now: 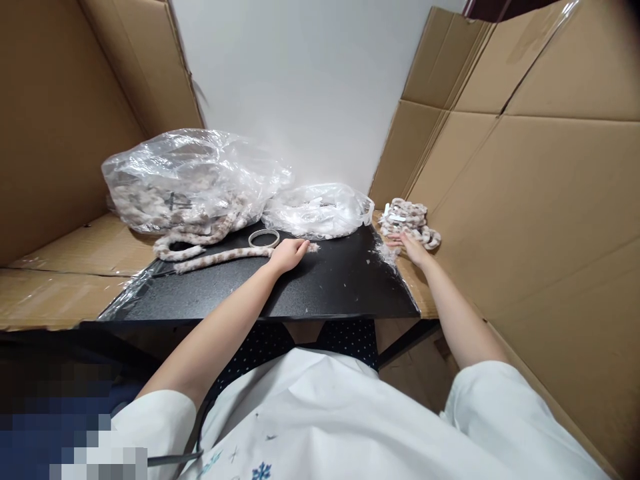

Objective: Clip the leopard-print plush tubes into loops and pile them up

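Note:
A brown-and-white furry strip (220,260) lies across the black tabletop. My left hand (290,256) is closed around it near its right end, and a short fluffy tip pokes out past the fingers. Over at the right edge, my right hand (413,249) has its fingers stretched out against the front of a pile of furry loops (407,217) with white tags. Whether the fingertips press on the pile or only rest beside it, I cannot tell. A pale ring, like a tape roll (264,233), lies just behind the strip.
A large clear plastic bag (190,173) full of furry strips sits at back left, one strip trailing out. Beside it lies a smaller clear bag (317,210) with white contents. Cardboard walls (540,200) flank the black table (320,293). Fluff (387,253) clings near its right edge.

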`<state>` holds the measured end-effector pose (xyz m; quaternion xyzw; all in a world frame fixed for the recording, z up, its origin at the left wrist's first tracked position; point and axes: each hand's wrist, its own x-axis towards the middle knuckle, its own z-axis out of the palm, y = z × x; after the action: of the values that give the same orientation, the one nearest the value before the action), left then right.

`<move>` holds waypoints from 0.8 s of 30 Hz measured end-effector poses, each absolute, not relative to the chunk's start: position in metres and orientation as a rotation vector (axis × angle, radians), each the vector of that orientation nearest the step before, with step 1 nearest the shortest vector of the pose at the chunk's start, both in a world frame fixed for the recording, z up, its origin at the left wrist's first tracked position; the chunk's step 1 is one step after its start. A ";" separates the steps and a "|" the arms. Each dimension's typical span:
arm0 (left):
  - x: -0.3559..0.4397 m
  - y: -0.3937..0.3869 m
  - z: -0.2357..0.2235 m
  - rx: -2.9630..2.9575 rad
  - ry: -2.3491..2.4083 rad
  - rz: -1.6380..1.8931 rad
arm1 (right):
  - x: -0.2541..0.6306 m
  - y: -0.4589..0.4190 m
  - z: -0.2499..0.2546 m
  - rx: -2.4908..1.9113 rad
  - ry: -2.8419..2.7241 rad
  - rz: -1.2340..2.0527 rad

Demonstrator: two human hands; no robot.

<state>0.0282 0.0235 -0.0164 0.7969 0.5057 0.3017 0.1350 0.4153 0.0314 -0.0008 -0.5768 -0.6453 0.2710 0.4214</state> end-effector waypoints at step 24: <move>0.029 0.026 -0.009 2.161 1.431 1.051 | 0.407 0.006 0.036 -1.539 -1.496 -0.540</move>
<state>0.0293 0.0256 -0.0093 0.7611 0.5041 0.3703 0.1717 0.4075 0.0064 0.0364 -0.6218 -0.6046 -0.2181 0.4476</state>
